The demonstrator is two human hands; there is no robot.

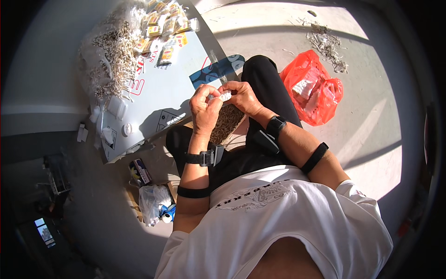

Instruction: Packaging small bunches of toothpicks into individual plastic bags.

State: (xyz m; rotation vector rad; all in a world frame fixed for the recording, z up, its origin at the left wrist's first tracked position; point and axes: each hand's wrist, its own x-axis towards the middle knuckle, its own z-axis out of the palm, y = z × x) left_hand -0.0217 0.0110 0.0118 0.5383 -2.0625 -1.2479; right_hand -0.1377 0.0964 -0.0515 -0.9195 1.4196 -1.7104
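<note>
Between my two hands, over my lap, is a small bundle of cotton swabs [226, 96], its bumpy white tips in the sun. My left hand [203, 110] pinches its left side with curled fingers. On the other side, my right hand [243, 97] grips it between thumb and fingers. The rest of the bundle is covered by my fingers. To the left, a large clear bag [109, 60] of loose cotton swabs lies on a grey-white box top [172, 88]. Several small yellow-and-white packets [168, 25] are heaped at its far end.
An open red plastic bag [316, 100] with white contents stands on the floor right of my knee. Loose swabs [327, 46] are scattered beyond it. A blue patterned strip [217, 69] lies at the box's edge. Lower left is a carton holding a clear plastic bag [153, 204].
</note>
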